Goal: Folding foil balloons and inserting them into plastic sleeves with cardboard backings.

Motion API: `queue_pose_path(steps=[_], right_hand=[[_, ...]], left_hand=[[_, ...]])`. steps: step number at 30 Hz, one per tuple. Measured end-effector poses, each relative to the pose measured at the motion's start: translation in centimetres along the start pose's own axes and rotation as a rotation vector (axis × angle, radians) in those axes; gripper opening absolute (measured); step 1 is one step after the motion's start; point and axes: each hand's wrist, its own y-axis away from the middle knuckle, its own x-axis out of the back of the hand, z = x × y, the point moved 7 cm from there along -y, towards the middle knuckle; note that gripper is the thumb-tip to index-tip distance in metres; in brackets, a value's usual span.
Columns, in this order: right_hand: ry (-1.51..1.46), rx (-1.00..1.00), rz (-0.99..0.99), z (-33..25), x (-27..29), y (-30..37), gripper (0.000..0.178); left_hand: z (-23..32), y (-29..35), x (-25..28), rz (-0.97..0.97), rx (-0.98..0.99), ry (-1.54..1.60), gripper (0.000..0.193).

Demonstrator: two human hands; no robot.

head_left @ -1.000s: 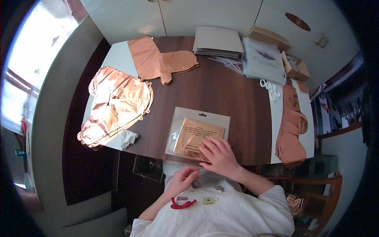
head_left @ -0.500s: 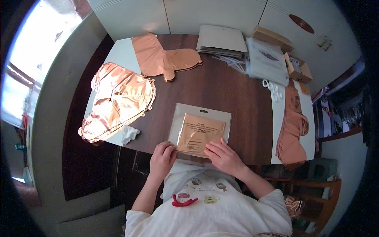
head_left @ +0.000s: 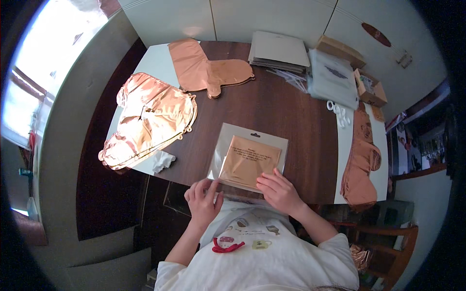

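A clear plastic packet (head_left: 250, 167) with a hang hole and a pale card backing lies flat at the table's near edge. Through it shows a folded copper foil piece (head_left: 250, 156) with dark print on it. My right hand (head_left: 281, 192) rests on the packet's near right part, fingers stretched out and flat. At the near left corner, my left hand (head_left: 204, 201) has its fingers apart, the index fingertip touching or just beside the packet's edge. Its thumb stands away from the packet.
Flat copper foil balloons lie in a shiny pile (head_left: 150, 119) at left and a matte pile (head_left: 206, 70) behind it. More foil (head_left: 360, 165) lies at right. A white crumpled piece (head_left: 164, 161), card stack (head_left: 279, 51), clear bags (head_left: 332, 77), white rings (head_left: 338, 114) and small box (head_left: 370, 87) surround the work.
My left hand has drawn back from the packet's edge and its fingers have spread. My right hand stays on the packet. The whole view has shifted slightly.
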Motion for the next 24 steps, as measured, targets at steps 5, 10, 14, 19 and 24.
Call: queue_pose_path(steps=[5, 10, 14, 19, 24], right_hand=[[0.006, 0.018, 0.011, 0.0, -0.1, 0.1, 0.027], [0.060, 0.060, 0.003, -0.2, -0.3, -0.1, 0.021], [0.076, 0.041, -0.006, -0.1, -0.1, -0.3, 0.023], [0.137, 0.039, 0.002, -0.1, 0.7, -0.7, 0.026], [0.192, 0.114, -0.074, -0.1, 0.5, -1.2, 0.026]], left_hand=[[0.0, -0.9, -0.3, -0.044, -0.032, -0.017, 0.048], [-0.5, -0.7, -1.4, -0.127, -0.066, 0.003, 0.049], [-1.2, -0.8, -1.0, -0.029, -0.180, 0.060, 0.043], [0.7, -5.0, -0.1, -0.136, -0.367, 0.115, 0.036], [2.8, -6.4, -1.5, -0.258, -0.659, 0.014, 0.041]])
